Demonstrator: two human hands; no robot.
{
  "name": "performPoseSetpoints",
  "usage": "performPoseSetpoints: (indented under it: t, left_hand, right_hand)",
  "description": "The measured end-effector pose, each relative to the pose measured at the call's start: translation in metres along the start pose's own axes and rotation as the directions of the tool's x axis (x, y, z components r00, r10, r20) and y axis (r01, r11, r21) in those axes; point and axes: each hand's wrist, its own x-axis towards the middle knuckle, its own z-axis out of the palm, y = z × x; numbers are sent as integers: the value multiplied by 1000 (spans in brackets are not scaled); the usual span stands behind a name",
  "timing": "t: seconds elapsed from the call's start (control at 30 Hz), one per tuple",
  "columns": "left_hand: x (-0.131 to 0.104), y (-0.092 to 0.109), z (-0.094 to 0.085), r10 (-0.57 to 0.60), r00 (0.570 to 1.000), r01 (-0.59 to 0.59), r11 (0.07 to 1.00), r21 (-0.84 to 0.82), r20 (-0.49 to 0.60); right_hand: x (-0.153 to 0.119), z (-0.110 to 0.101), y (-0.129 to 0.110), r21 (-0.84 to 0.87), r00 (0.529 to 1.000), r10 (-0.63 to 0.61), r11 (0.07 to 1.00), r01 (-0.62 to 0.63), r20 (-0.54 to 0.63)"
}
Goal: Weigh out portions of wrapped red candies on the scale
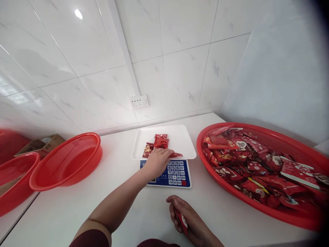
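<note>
A white tray [138,142] rests on a blue and white scale [164,180] with number keys. Several small red packets [161,142] lie on the tray. My left hand [157,162] reaches over the tray's front edge, palm down, its fingertips on a red packet [176,155] beside the others. Its fingers are bent over the packet, and the palm side is hidden. Nearer to me, in front of the scale, my right hand [183,219] is curled round a red packet [183,223] with a pale mark.
At the right, a large red basket [239,197] holds many red packets. A red basket [69,164] stands left of the scale, with another red basket [22,190] at the far left. Behind them are a cardboard box [42,147] and a tiled wall with a socket [139,101].
</note>
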Motion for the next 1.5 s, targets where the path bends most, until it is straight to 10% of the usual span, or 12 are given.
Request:
performPoseSetpoints:
  t: [0.3,0.53,1.07,1.3,1.5]
  left_hand:
    - [64,52,-5,269,963,-268,958,-106,-9]
    - [91,-25,-7,-197,939,192,980,47,280]
    - [32,-64,-25,65,920,-51,998,-45,386]
    - [14,-85,-28,-12,961,-1,999,48,275]
    - [-22,-51,-20,-30,992,10,987,-161,-122]
  right_hand:
    - [-1,2,1,-10,1000,0,1000,0,4]
    - [-2,2,1,11,1000,-25,1000,24,13]
    - [-1,1,0,12,1000,13,1000,-13,-8]
    - [3,-3,3,11,1000,4,1000,-4,-3]
    - [3,-9,5,116,997,-40,992,47,-67]
